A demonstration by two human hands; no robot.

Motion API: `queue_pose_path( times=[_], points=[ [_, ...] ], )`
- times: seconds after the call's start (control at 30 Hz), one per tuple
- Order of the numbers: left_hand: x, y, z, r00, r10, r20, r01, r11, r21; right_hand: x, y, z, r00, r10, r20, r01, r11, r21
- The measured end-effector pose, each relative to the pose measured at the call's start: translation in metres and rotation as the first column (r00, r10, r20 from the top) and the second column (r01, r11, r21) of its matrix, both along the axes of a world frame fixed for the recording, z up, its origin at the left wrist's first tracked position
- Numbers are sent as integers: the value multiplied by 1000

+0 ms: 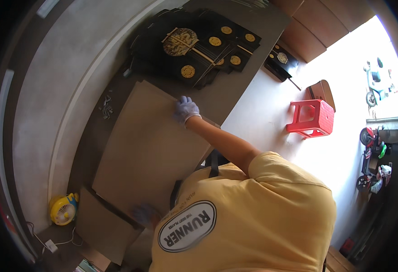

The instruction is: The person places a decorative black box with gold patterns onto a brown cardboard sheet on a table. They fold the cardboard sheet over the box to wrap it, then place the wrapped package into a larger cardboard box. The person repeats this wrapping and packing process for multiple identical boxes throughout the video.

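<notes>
A large brown flat board (144,140), like cardboard, lies across the dark table in front of me. My right hand (186,110), in a pale glove, is at its far right edge, fingers curled over the rim. Close to the board's lower left edge is my left hand (144,215), also gloved; motion smears it, so its fingers cannot be read. Beside that hand, another brown board (103,224) sits at the lower left with a dark strip along its top.
Black printed sheets with gold medallions (187,71) pile up at the table's far end. Small metal pieces (107,106) lie by the wall. A yellow fan (63,209) and a white socket block (51,246) stand at left. A red stool (312,119) is on the floor at right.
</notes>
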State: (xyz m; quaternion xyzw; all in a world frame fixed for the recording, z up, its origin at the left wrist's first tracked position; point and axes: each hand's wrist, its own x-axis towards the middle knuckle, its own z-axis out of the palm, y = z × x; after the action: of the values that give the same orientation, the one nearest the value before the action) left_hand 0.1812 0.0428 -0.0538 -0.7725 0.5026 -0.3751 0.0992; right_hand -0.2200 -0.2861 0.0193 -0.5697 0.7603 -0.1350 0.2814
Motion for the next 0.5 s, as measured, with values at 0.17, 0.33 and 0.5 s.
queue_pose_path(
  times=[0.17, 0.33, 0.5],
  points=[
    [-8, -24, -10, 958, -288, -14, 287, 958, -22, -19, 5, -34, 997, -74, -30, 67, 979, -190],
    [2, -2, -17, 947, -311, 85, 315, 948, -41, -33, -13, 24, 995, 30, -97, -36, 998, -58],
    [45, 21, -28, 919, 100, -382, -81, 995, 64, -54, -39, 32, 994, 102, 34, -104, 993, 49]
  ],
)
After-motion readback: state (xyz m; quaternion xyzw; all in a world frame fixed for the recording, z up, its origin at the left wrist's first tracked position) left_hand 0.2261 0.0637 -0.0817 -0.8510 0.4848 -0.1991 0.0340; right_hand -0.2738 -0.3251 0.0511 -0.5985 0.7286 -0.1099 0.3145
